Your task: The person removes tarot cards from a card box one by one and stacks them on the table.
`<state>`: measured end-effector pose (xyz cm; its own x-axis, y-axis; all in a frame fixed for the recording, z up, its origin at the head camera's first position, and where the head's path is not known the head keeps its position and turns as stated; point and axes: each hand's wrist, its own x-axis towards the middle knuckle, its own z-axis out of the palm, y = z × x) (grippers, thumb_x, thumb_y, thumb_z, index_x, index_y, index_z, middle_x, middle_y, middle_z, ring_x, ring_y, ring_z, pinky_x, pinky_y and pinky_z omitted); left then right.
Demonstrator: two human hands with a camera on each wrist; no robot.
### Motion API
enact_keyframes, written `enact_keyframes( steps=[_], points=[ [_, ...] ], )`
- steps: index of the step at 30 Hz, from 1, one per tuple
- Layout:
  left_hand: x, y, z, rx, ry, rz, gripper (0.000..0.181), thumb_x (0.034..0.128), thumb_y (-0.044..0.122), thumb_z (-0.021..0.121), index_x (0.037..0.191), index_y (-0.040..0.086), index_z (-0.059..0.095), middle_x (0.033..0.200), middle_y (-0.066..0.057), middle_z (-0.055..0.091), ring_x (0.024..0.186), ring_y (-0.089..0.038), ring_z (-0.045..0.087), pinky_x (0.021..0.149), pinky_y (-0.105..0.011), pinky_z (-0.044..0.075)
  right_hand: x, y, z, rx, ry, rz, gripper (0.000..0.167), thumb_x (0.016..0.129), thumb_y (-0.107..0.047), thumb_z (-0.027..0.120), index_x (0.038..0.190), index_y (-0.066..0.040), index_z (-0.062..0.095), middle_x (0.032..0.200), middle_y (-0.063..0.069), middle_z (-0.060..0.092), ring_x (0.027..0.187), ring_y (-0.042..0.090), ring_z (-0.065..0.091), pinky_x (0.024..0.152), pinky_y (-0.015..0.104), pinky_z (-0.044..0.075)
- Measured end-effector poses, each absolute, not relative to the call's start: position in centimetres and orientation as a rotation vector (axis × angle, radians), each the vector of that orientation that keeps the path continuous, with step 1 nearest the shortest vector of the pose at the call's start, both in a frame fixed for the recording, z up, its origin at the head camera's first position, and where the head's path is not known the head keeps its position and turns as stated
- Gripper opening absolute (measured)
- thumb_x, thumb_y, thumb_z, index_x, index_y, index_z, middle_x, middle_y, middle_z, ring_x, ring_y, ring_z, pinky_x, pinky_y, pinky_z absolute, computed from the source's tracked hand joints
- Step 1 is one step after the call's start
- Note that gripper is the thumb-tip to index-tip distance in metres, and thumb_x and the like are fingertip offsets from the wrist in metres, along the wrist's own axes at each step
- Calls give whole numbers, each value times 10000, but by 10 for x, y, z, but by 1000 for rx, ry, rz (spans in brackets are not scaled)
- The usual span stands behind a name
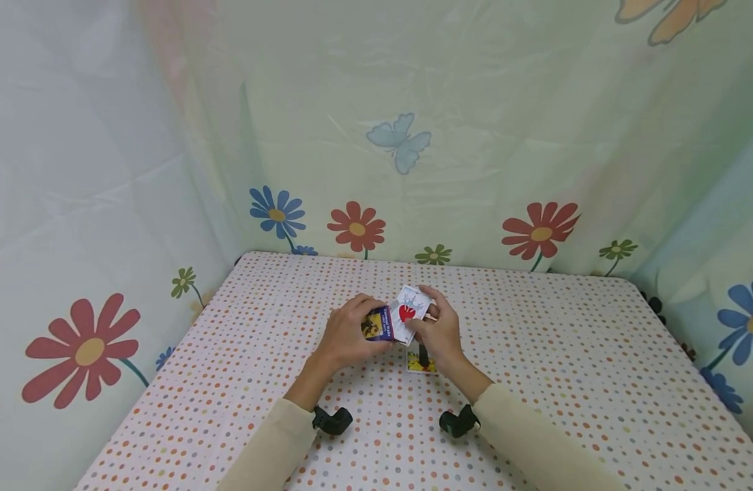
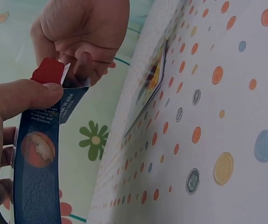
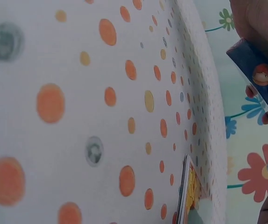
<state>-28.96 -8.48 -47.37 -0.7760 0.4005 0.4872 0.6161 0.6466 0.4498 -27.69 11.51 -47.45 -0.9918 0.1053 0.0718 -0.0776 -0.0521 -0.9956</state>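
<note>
My left hand (image 1: 347, 332) grips a dark blue tarot card box (image 1: 385, 323), thumb on one side and fingers round the other. In the left wrist view a red flap (image 2: 48, 71) stands up at the open end of the box (image 2: 38, 182). My right hand (image 1: 445, 335) pinches white-bordered tarot cards (image 1: 417, 301), the front one showing a red heart, right at that end. Whether their edge is inside the box I cannot tell. Below the right hand a small stack of tarot cards (image 1: 421, 365) lies on the table, partly hidden by that hand.
The table (image 1: 536, 382) has a white cloth with coloured dots. Flower-printed curtains (image 1: 462, 191) hang behind it and at both sides. A black wrist camera (image 1: 333, 421) sits under the left wrist and another (image 1: 459, 421) under the right.
</note>
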Motion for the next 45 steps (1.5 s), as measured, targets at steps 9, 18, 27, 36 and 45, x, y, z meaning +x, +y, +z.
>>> enact_keyframes(
  steps=[9,18,27,36,45],
  points=[
    [-289,-86,-473,-788,-2523,-866,682,701,403,915,1290,179,654,1219,0,633,1017,-176,610,830,-401,484,-277,116,-478,-41,-2043,2192,717,828,128,700,1454,-125,459,1113,252,705,664,116,615,514,240,401],
    [-291,-87,-474,-767,-2524,-840,679,705,455,900,1286,202,653,1216,21,626,994,-151,602,788,-374,438,-276,117,-480,-25,-2007,2247,720,865,127,595,1497,-186,453,809,48,659,508,148,456,489,268,381],
    [-291,-86,-473,-759,-2531,-834,681,712,449,902,1292,194,652,1219,9,623,1025,-168,599,820,-394,462,-276,117,-481,-51,-2025,2176,712,857,120,627,1484,-153,428,829,87,671,538,148,506,498,278,398],
    [-291,-85,-474,-758,-2530,-823,684,701,453,904,1288,203,656,1224,9,624,1019,-170,600,821,-400,466,-274,125,-484,-76,-2012,2183,719,837,125,601,1465,-203,479,759,34,589,516,162,455,475,255,380],
    [-291,-86,-474,-749,-2545,-824,695,706,463,893,1301,201,649,1239,6,622,1018,-174,601,812,-384,449,-274,138,-490,-159,-2094,2142,629,867,102,586,1448,-120,492,744,16,568,484,116,422,455,245,365]
  ],
)
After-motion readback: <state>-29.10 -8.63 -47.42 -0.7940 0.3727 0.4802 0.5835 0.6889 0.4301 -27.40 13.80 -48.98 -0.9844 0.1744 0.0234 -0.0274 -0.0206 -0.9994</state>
